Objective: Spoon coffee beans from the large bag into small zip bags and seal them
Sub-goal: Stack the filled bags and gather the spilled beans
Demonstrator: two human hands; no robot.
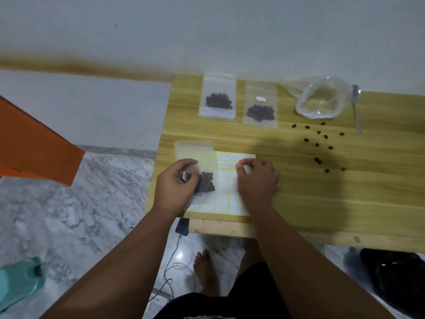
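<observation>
A small clear zip bag (197,157) with coffee beans at its bottom lies at the table's near left corner. My left hand (176,185) presses on its lower left part. My right hand (257,180) rests with curled fingers on a yellow sheet of white labels (226,180) beside it, fingertips pinched at a label. Two filled small bags (218,100) (261,107) lie at the back; the right one carries a white label. The large clear bag (322,100) lies open and looks empty, with a metal spoon (356,107) to its right.
Several loose beans (318,143) are scattered on the wooden table (345,192) right of my hands. A phone (182,226) with a cable hangs at the table's front edge. An orange object (34,139) and a teal slipper (20,282) are on the marble floor at left.
</observation>
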